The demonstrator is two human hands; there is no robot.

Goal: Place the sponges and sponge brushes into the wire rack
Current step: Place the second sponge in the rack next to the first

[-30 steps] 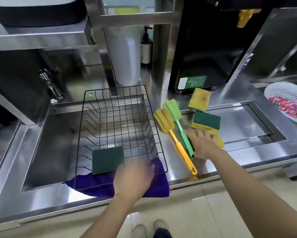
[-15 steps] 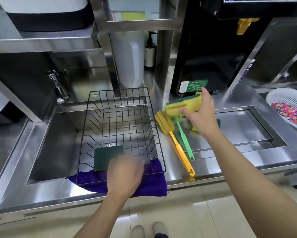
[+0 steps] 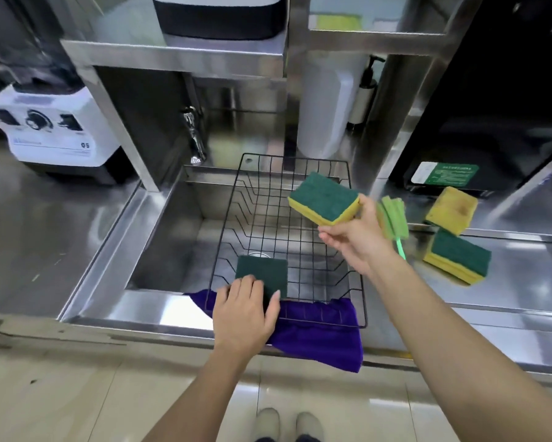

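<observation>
Sponge point(image 3: 324, 198) pinched in the right hand point(image 3: 354, 240) hangs over the rack point(image 3: 357, 301), best lowered flat beside the pad point(image 3: 262, 272) while the left hand point(image 3: 242, 311), fingers spread, steadies the rim.

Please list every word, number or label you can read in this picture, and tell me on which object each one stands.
"05": on the front of the white appliance at the left.
Small marks by its dial: blurred, not readable.
Green and white label on the black machine at the right: printed lines too small and blurred to read.
No other text can be read.
</observation>
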